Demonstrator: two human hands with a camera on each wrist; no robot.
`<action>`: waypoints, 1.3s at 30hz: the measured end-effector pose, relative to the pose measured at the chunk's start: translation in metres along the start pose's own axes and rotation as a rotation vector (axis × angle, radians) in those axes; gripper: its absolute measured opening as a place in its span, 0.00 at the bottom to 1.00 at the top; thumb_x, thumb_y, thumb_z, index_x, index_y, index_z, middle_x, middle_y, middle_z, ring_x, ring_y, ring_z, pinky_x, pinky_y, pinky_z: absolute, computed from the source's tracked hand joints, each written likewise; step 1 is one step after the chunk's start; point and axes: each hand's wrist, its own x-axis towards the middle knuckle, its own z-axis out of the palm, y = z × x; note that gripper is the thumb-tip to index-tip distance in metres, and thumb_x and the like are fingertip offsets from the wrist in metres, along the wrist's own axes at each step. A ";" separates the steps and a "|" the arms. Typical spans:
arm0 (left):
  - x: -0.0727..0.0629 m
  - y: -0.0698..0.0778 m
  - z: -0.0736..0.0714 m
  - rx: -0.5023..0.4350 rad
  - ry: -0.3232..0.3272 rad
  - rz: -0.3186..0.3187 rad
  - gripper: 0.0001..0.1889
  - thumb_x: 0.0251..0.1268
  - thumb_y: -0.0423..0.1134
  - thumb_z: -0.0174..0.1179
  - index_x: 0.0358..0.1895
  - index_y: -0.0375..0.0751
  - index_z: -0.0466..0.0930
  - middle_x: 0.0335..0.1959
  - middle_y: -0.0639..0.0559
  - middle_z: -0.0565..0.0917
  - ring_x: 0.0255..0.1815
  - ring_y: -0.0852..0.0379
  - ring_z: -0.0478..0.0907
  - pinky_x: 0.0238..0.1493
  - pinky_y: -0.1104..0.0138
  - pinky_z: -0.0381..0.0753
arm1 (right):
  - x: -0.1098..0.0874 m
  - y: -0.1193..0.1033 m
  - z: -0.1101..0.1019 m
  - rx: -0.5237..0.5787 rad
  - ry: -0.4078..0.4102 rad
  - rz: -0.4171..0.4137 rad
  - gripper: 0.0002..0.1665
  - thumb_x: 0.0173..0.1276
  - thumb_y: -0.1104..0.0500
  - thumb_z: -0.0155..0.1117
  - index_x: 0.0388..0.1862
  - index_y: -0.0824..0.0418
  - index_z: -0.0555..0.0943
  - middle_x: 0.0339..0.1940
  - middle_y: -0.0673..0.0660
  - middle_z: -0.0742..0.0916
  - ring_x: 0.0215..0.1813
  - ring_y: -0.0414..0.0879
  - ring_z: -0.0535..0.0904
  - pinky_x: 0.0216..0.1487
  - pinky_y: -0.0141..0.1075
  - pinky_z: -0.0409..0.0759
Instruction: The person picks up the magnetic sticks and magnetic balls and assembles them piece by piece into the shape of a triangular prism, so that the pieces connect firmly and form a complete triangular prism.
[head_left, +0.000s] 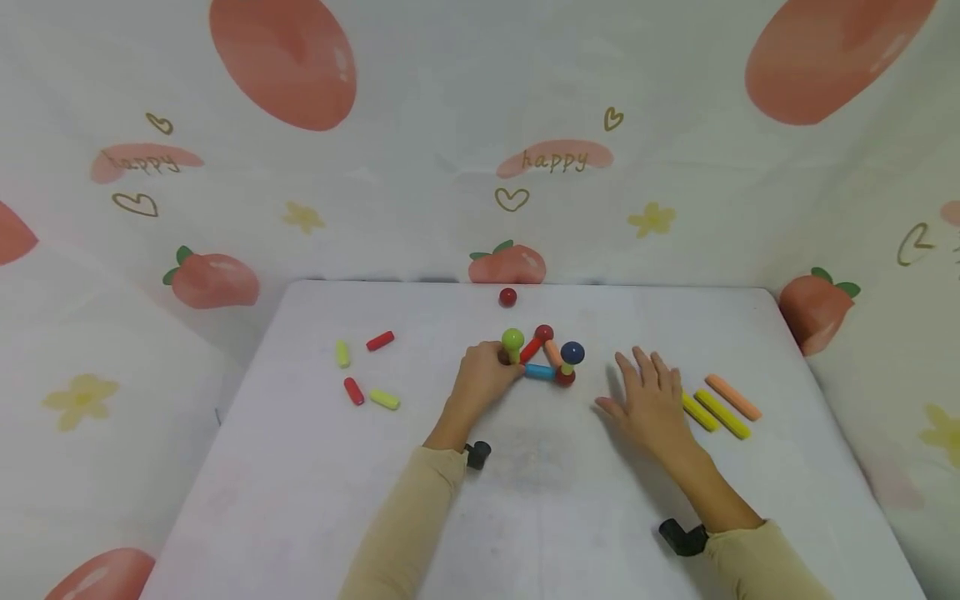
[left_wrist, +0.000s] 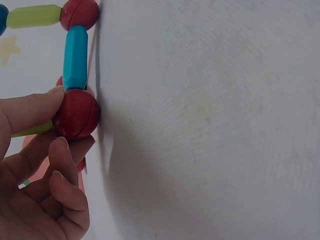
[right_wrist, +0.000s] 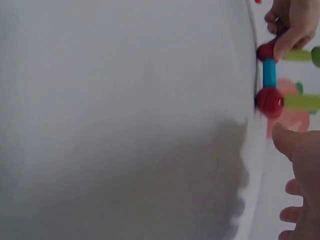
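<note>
A triangle of building rods and balls lies on the table, its sides a blue rod [head_left: 539,372], a red rod [head_left: 530,349] and an orange rod [head_left: 552,353]. My left hand [head_left: 483,379] pinches the red ball [left_wrist: 76,114] at its left corner between thumb and fingers. Above that corner stands a light green ball [head_left: 513,339] on a short rod. A dark blue ball [head_left: 572,352] tops another upright rod at the right corner, and a red ball [head_left: 543,333] forms the back one. My right hand [head_left: 652,408], fingers spread and holding nothing, hovers right of the triangle.
Short red rods [head_left: 380,341] and yellow-green rods [head_left: 385,400] lie scattered at the left. Beside my right hand are yellow rods [head_left: 722,414] and an orange rod [head_left: 733,397]. A loose red ball [head_left: 507,297] sits near the back edge, before a printed cloth [head_left: 420,167].
</note>
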 end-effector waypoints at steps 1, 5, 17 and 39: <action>0.000 0.000 0.000 0.003 0.001 -0.003 0.11 0.63 0.46 0.71 0.39 0.42 0.85 0.33 0.53 0.87 0.34 0.55 0.80 0.42 0.61 0.82 | -0.002 0.006 -0.002 -0.006 -0.001 0.013 0.49 0.70 0.42 0.66 0.79 0.64 0.59 0.80 0.74 0.60 0.80 0.76 0.49 0.75 0.75 0.44; 0.000 0.000 0.000 0.017 0.001 -0.005 0.12 0.63 0.45 0.71 0.41 0.40 0.86 0.34 0.52 0.88 0.35 0.55 0.80 0.44 0.60 0.83 | -0.012 0.031 -0.008 -0.029 0.020 0.034 0.51 0.70 0.42 0.66 0.80 0.67 0.57 0.79 0.76 0.58 0.78 0.79 0.48 0.73 0.77 0.42; -0.001 0.001 -0.002 0.034 0.012 -0.020 0.12 0.63 0.45 0.71 0.41 0.41 0.86 0.34 0.52 0.88 0.35 0.55 0.80 0.43 0.61 0.83 | -0.027 0.060 -0.015 -0.078 0.143 0.017 0.26 0.67 0.56 0.69 0.59 0.70 0.77 0.70 0.74 0.73 0.67 0.79 0.64 0.55 0.76 0.63; -0.002 0.004 0.002 0.037 0.019 -0.008 0.12 0.62 0.44 0.72 0.43 0.40 0.86 0.35 0.51 0.88 0.36 0.55 0.81 0.44 0.61 0.83 | 0.036 -0.047 -0.060 0.487 0.312 -0.197 0.20 0.69 0.62 0.70 0.58 0.63 0.79 0.48 0.58 0.87 0.50 0.50 0.82 0.49 0.15 0.71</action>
